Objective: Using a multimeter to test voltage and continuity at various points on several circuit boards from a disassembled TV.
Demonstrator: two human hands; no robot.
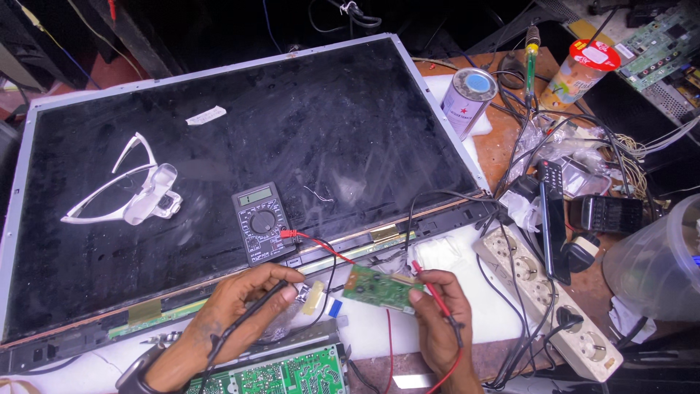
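Messy bench (503,138): left hand (233,314) pinches the black probe (251,310), right hand (437,321) pinches the red probe (430,284) while testing the small green board (375,287); next, steady tips.

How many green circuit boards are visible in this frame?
3. A small green circuit board pinched in the right hand; a large green circuit board at the bottom edge by the left hand; green boards at top right. Clutter may hide more.

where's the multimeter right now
In the head view, the black multimeter lies on the dark screen panel, near its lower edge, just above the left hand and right of the white magnifier glasses.
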